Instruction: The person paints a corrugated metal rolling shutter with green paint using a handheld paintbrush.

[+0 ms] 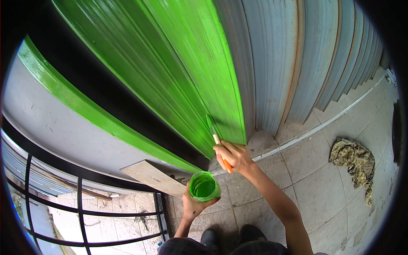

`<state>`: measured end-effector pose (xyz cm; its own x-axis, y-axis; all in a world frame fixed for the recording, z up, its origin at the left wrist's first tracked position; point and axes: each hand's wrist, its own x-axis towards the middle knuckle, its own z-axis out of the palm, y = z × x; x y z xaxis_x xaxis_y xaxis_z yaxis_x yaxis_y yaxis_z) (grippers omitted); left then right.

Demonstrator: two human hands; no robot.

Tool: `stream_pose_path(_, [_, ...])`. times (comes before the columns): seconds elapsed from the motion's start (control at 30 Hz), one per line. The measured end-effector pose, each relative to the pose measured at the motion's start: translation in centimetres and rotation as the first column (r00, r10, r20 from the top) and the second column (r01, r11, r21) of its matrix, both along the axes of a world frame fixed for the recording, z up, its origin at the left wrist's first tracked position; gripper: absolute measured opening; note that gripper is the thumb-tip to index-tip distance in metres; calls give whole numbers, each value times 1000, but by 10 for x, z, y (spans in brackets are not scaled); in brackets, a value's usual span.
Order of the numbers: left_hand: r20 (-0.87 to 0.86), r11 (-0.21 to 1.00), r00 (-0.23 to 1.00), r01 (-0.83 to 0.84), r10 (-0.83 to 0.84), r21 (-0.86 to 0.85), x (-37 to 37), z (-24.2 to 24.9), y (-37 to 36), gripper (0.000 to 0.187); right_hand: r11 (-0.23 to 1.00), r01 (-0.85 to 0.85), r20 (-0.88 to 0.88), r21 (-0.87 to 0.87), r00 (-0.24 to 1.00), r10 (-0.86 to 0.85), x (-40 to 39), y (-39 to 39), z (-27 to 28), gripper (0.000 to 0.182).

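Observation:
My right hand (pixel 233 156) is closed around the handle of a paintbrush (pixel 216 139), which has a pale ferrule end and an orange tip. Its green bristles touch the corrugated metal panel (pixel 187 85), near the panel's lower part, where wet green paint shines. Lower and to the left, my left hand (pixel 194 205) is wrapped round a clear jar of green paint (pixel 203 187). The jar is held upright with its mouth open, and green paint coats its inner wall and rim.
Unpainted grey metal panels (pixel 272 63) with rusty edges continue to the right. A green-edged strip (pixel 85 108) and a black metal grille (pixel 80 208) stand on the left. A board (pixel 153 176) leans near the jar. A crumpled cloth (pixel 355 163) lies on the tiled floor (pixel 314 195).

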<state>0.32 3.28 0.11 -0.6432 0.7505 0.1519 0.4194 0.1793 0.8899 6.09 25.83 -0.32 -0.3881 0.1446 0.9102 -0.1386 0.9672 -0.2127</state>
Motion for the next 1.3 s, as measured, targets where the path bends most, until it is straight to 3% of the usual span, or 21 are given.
stream_pose_path(0.07, [-1, 1000, 1000, 9, -9, -14, 0, 3, 0, 79, 999, -3, 87, -42, 996, 7, 3, 0, -18, 16])
stream_pose_path(0.33, [32, 1000, 999, 17, -16, -8, 0, 2, 3, 77, 990, 84, -244, 117, 968, -53, -16, 19, 99, 23])
stream_pose_path(0.47, [29, 1000, 1000, 7, -7, -1, -1, 2, 2, 76, 984, 93, -199, 155, 978, -61, -13, 15, 48, 20])
stream_pose_path(0.57, [32, 1000, 999, 3, -3, -6, -1, 2, 0, 76, 997, 35, 38, 66, 999, -37, 2, 13, 0, 17])
stream_pose_path(0.67, [23, 1000, 1000, 11, -11, 1, 0, 7, 1, 75, 999, 42, 91, 29, 995, -44, 7, 7, -20, 20])
stream_pose_path(0.87, [31, 1000, 1000, 4, -3, -14, 1, 2, 2, 76, 994, 25, -157, 104, 988, -9, -8, 22, 93, 18])
stream_pose_path(1.0, [22, 999, 1000, 1, 0, -34, 2, 6, 3, 77, 985, 88, -337, 146, 941, -34, -13, 24, 118, 23])
stream_pose_path(1.1, [32, 1000, 999, -2, 3, -16, 3, 5, 3, 77, 992, 35, -229, 120, 973, -7, -12, 21, 67, 21])
stream_pose_path(1.23, [29, 1000, 1000, 6, -5, -13, 1, 1, 0, 75, 998, -24, 128, -51, 991, 30, 15, 3, -27, 13])
stream_pose_path(1.3, [39, 1000, 999, 20, -20, 9, 1, 1, 2, 75, 963, -25, 86, -267, 995, 50, 29, -15, -27, 9])
